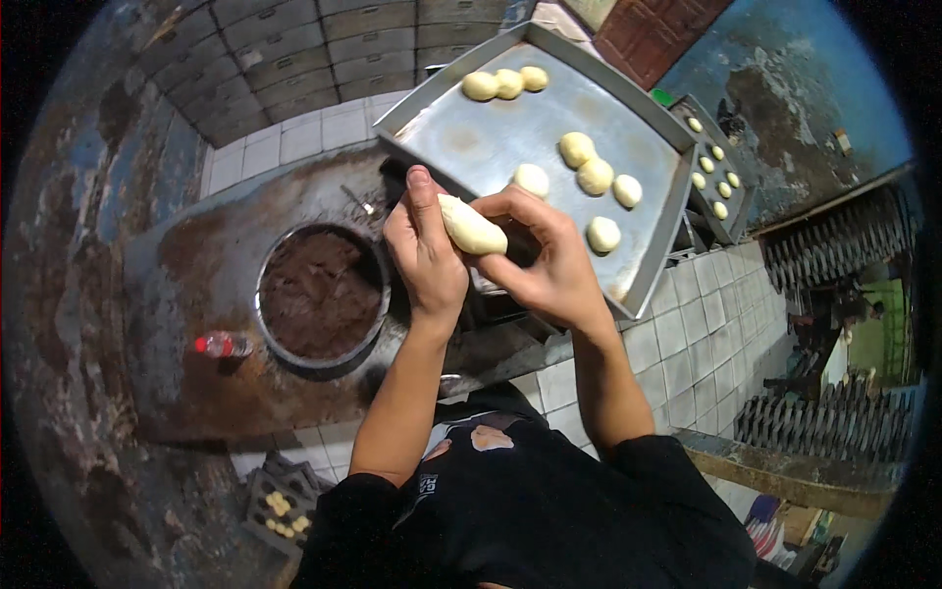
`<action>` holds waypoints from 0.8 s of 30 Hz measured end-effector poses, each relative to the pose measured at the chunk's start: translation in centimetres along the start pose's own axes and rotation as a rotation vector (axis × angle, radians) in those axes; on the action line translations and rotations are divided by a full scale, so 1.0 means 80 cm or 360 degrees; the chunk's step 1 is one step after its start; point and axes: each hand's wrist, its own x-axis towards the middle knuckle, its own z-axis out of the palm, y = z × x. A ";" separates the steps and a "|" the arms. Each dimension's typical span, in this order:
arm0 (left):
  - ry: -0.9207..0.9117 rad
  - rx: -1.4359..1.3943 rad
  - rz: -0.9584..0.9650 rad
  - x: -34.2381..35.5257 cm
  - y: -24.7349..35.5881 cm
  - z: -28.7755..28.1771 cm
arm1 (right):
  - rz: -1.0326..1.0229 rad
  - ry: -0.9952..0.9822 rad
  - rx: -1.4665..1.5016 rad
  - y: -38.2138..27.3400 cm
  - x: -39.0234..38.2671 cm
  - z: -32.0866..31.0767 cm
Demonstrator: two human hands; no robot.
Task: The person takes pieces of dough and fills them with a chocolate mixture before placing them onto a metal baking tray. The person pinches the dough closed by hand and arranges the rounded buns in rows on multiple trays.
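Note:
A pale yellow piece of dough, longish in shape, is held between my two hands in front of the metal tray. My left hand is closed around its left end with the thumb pointing up. My right hand grips the right end between curved fingers and thumb. Behind and to the right lies a large metal tray with several round dough balls on it; one dough ball sits just beyond my right fingers. Left of my hands stands a round metal bowl of dark brown filling.
A plastic bottle with a red cap lies on the worn table beside the bowl. Farther right is a second tray with small dough balls. A crate with yellowish pieces stands low at the left. Stacked grey drawers line the back.

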 end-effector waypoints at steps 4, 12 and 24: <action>0.0460 0.0095 0.0097 -0.010 0.019 -0.057 | 0.0281 0.0176 0.0459 -0.011 -0.002 0.100; 0.0234 -0.0440 -0.0274 -0.023 0.056 -0.161 | 0.0382 0.0282 0.0704 -0.008 0.025 0.194; -0.0263 0.0135 -0.0397 -0.126 -0.066 -0.345 | 0.0101 -0.0720 -0.0239 -0.014 0.014 0.242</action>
